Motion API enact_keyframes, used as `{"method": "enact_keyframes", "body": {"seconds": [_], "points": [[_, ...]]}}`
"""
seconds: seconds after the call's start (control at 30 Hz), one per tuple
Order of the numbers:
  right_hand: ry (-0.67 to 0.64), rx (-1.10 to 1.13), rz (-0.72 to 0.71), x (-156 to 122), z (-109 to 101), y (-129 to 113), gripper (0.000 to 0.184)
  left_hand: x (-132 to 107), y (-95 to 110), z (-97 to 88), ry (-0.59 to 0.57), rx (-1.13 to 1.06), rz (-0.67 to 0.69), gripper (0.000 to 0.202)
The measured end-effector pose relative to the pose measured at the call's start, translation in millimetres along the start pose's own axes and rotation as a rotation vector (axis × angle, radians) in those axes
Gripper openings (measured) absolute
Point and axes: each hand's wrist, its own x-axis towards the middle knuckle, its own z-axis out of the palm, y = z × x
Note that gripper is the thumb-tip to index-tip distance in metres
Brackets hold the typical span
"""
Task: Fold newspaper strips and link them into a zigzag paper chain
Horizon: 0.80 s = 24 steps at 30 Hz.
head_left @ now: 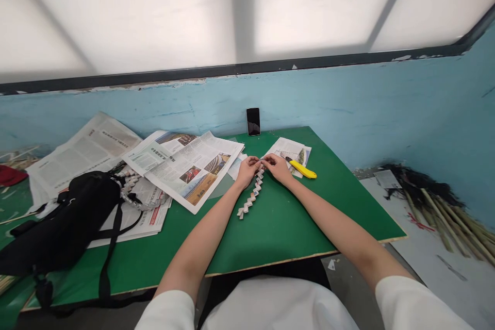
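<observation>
A zigzag chain of folded newspaper strips (251,197) lies on the green table (294,227), running from my hands toward me. My left hand (247,169) and my right hand (275,166) meet at its far end, fingers pinched on the top links. A yellow utility knife (302,169) rests just right of my right hand, on a small sheet of newspaper (291,151). The fingertips are partly hidden behind the chain.
An open newspaper (185,165) lies left of my hands, with more sheets (83,152) beyond. A black bag (65,221) with straps sits at the left, beside another folded paper chain (133,193). A phone (253,121) leans on the blue wall. Bamboo sticks (448,216) lie on the floor at right.
</observation>
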Motion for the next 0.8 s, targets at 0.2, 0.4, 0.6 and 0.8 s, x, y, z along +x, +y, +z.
{"method": "enact_keyframes", "body": {"seconds": [0.2, 0.4, 0.6, 0.8], "points": [[-0.001, -0.054, -0.013, -0.5, 0.1, -0.1, 0.027, 0.8, -0.6, -1.2, -0.01, -0.014, -0.018, 0.052], [-0.01, -0.04, -0.001, -0.8, -0.4, -0.7, 0.028, -1.0, 5.0, -0.4, -0.023, -0.014, -0.04, 0.052], [-0.019, -0.083, -0.044, -0.6, -0.5, 4.1, 0.027, -0.2, 10.0, -1.1, -0.055, -0.059, -0.097, 0.054], [-0.039, -0.106, -0.059, -1.0, -0.1, 1.5, 0.026, 2.0, 7.7, -4.3, -0.093, -0.012, -0.126, 0.053]]}}
